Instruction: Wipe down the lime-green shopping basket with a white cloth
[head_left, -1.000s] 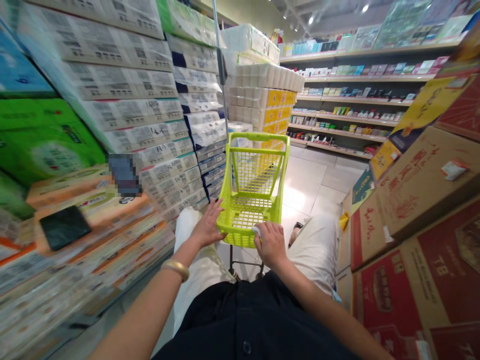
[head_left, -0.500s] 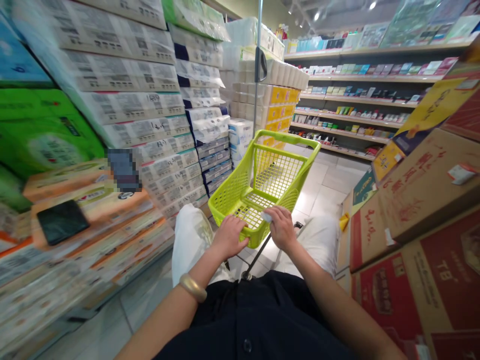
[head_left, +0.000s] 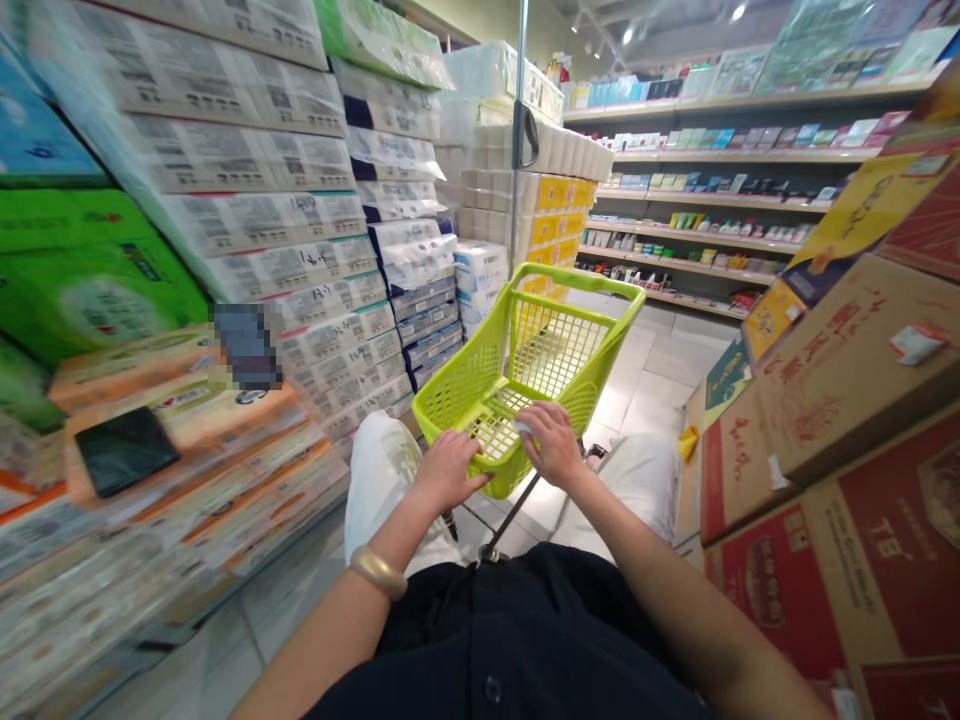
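Observation:
A lime-green plastic shopping basket (head_left: pixel 517 285) with a lattice bottom and walls stands between my knees, tilted on a thin metal frame. My left hand (head_left: pixel 448 470) has its fingers hooked over the near rim, thumb on the outer side. Bunched in the fingers of my right hand (head_left: pixel 553 440) is a small white wad (head_left: pixel 523 428), perhaps tissue or cloth. That hand hovers over or rests on the basket's near right corner; contact is hard to tell. Inside the basket I see only its green grid.
Stacked paper packs (head_left: pixel 300 260) rise at the left. A dark phone (head_left: pixel 127 450) lies on orange packs (head_left: pixel 255 410) there. Cardboard cartons (head_left: pixel 847 370) line the right side. A glass door handle (head_left: pixel 527 137) and shelves of goods (head_left: pixel 705 195) are beyond, over a tiled floor (head_left: pixel 652 355).
My right hand has shifted left and slightly up over the basket with the white wad. My left hand has slid a little to the left along the rim.

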